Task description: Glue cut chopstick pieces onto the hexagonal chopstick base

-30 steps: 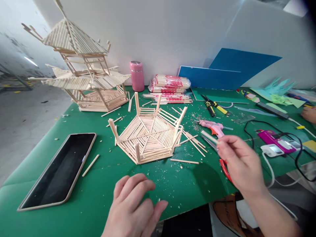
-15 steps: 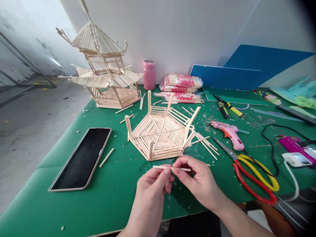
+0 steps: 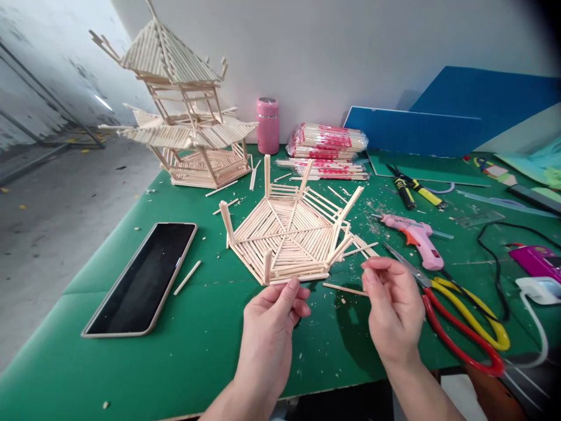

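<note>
Pinching one stick (image 3: 314, 278) by one hexagonal base (image 3: 302, 248): left fingers (image 3: 287, 295); right fingers (image 3: 375, 287) pressed together near second stick (image 3: 344, 289).

The base (image 3: 302, 237) — six-sided, pale wood, its floor laid in wedges — lies flat on the table (image 3: 210, 339), with posts (image 3: 267, 178) upright or leaning at its corners. A thin, straight stick (image 3: 316, 278) is held roughly level along its near edge.

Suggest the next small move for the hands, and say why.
Perhaps the left hand should line the pinched stick up with the near side of the hexagonal base: in view it sits right by that side, roughly parallel.
</note>
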Tool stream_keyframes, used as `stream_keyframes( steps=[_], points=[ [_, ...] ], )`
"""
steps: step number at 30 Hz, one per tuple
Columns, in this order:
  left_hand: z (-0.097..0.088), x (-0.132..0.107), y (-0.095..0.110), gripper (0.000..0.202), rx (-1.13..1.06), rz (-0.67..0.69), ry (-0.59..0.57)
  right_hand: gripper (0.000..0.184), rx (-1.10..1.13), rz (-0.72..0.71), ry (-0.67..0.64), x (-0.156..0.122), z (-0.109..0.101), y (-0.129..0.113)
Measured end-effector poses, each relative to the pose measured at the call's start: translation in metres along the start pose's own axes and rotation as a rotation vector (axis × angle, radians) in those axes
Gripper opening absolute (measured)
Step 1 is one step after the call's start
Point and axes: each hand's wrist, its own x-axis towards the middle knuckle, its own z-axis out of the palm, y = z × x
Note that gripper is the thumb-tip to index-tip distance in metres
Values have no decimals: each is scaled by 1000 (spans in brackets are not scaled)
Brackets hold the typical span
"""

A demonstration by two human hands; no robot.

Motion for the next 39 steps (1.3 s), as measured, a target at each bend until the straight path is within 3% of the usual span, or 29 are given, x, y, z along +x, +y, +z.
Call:
stream_keyframes(
  steps=[7,39],
  points=[
    [2,2,-1,15,11,-8,3,10,-6,48,-62,-3,0,-3],
    [7,4,1,16,24,-23,9,11,-74,44,-96,-4,-1,-4]
  ],
)
